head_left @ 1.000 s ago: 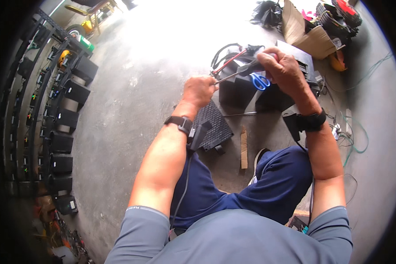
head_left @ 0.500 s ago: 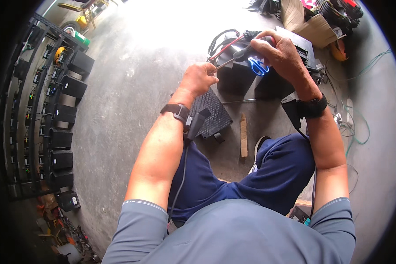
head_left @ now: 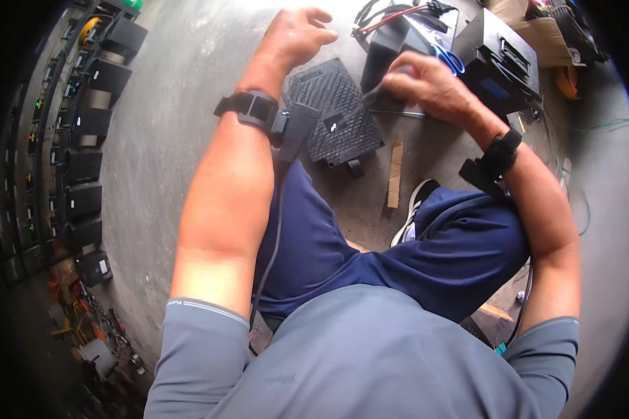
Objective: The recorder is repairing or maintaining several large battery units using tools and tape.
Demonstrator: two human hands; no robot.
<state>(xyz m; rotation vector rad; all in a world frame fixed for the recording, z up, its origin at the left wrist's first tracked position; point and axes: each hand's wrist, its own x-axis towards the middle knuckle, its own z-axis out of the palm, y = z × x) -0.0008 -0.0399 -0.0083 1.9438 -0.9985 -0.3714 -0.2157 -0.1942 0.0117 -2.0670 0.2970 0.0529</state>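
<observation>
My right hand (head_left: 426, 87) is closed round a screwdriver (head_left: 376, 98) with a dark and red handle, low in front of a black box (head_left: 391, 52). My left hand (head_left: 293, 38) is raised over the floor beyond a black ribbed panel (head_left: 335, 119), fingers apart and nothing visible in them. On top of the black box lie a red and black cable (head_left: 391, 19) and blue-handled scissors (head_left: 452, 59). A second black box (head_left: 496, 66) stands to the right of my right hand. Part of a thin metal rod (head_left: 398, 112) shows on the floor below that hand.
A cardboard strip (head_left: 396, 171) lies on the floor near my shoe (head_left: 416, 209). Along the left stands a rack with several black units (head_left: 84, 164). Cardboard (head_left: 548, 42) and dark clutter fill the far right. Thin green wires (head_left: 601, 127) trail over the floor there.
My hands have come apart. The left has moved up and left, off the screwdriver shaft; the right has lowered with the screwdriver away from the cable. The whole view has also shifted.
</observation>
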